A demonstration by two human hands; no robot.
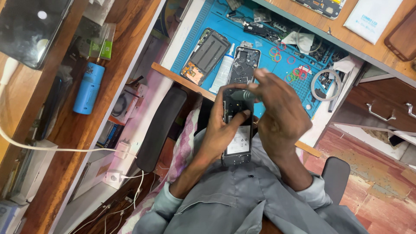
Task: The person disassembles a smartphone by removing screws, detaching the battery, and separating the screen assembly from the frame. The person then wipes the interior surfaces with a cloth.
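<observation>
the left hand (219, 130) cradles an opened black smartphone with its back cover off (237, 130), fingers clamped around its edges, held above the lap just before the bench (182, 80). the right hand (279, 112) has its fingers closed on a slim grey screwdriver (242, 95) at the phone's upper end. a blue repair mat (264, 60) lies beyond.

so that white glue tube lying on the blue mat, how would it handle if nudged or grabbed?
The white glue tube looks round-bodied and lies on its side on the blue mat, so it would probably roll. It seems slim plastic, likely light. Its tapered nozzle suggests a soft, squeezable body.
</observation>
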